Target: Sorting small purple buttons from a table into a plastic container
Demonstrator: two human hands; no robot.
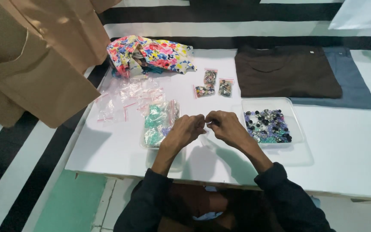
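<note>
My left hand and my right hand meet above the middle of a low white table, fingertips pinched together around something small and clear, likely a little plastic bag; it is mostly hidden by the fingers. Right of my right hand lies a clear shallow tray full of mixed dark, purple and green buttons. Left of my left hand stands a clear container holding small bags with green pieces.
Three small filled zip bags lie beyond my hands. Empty clear bags are scattered at the left. A floral cloth bundle sits at the back left, folded brown and blue garments at the back right. Tan fabric hangs at left.
</note>
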